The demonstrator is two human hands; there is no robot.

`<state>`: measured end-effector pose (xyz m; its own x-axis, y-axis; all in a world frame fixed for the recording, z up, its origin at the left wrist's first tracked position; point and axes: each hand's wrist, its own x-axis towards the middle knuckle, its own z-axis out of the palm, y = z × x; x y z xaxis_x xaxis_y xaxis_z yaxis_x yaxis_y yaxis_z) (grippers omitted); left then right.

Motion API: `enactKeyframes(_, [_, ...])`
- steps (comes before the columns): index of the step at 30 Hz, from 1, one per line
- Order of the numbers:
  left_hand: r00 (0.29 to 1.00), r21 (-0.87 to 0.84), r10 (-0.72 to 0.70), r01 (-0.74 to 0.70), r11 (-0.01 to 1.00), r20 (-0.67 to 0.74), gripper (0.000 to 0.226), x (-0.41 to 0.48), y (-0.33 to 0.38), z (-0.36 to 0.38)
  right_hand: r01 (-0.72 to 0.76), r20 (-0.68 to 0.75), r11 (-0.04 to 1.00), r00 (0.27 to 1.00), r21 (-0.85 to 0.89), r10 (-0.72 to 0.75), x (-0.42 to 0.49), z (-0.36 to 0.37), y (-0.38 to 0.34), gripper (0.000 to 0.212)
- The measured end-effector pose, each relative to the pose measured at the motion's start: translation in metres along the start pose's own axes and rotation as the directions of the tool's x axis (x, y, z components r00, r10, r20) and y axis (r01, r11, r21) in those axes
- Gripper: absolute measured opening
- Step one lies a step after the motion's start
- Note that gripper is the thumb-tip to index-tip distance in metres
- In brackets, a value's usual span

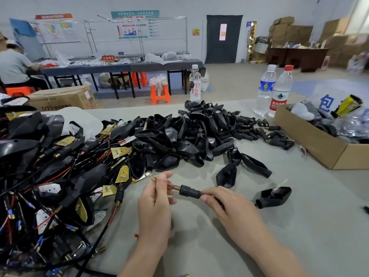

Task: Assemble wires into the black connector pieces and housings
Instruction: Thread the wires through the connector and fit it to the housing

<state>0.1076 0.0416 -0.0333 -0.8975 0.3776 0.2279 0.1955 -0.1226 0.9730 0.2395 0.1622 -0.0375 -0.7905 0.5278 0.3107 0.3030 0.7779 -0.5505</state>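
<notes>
**Lower centre of the frame.** We see the left hand (pixel 153 198) pinching a thin red wire (pixel 169 185) between thumb and curled fingers. The wire's gold terminal (pixel 154 178) projects above the forefinger. Just to the right, the right hand (pixel 225 202) clamps thumb and fingertips on the rear end of a short black cylindrical plastic connector piece (pixel 189 191). The wire enters this piece through a brass threaded collar (pixel 176 187).

Wire and piece share one long axis, nearly level across the frame and dipping slightly toward the right. The piece lies immediately right of the left-hand grip, and the right hand is the one on it. We judge that the coming move is a slide or pull along this axis, which calls for both grips on one line.

**Right centre.** A black shell-shaped plastic housing (pixel 275 194) lies on the grey-green table mat (pixel 199 236), near the right hand. We cannot tell whether a cable joins it to the piece.

**Middle of the frame.** Beyond the hands we see a pile of empty black housings (pixel 179 136), with small black barrel connectors (pixel 259 128) to its right. A heap of wired assemblies (pixel 50 166) fills the left side.

**Right edge.** An open brown cardboard box (pixel 319 144) holds dark parts, clear-wrapped items and a white object, none of which we can identify further.

**Behind.** Three clear plastic water bottles (pixel 265 92) stand upright.
</notes>
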Motion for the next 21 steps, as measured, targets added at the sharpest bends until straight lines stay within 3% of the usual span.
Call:
enactKeyframes(10, [0.999,-0.082,-0.028,0.026,0.996,-0.020,0.028,0.0021,0.0005,0.0000,0.031,0.039,0.999,0.999,-0.009,-0.030,0.0022,0.0007,0.0037,0.035])
enactKeyframes(21, [0.986,-0.316,-0.163,0.169,0.934,0.045,0.030,0.0047,0.0009,-0.0025,0.053,0.053,0.999,0.997,0.003,-0.053,0.0039,0.0045,0.0054,0.029])
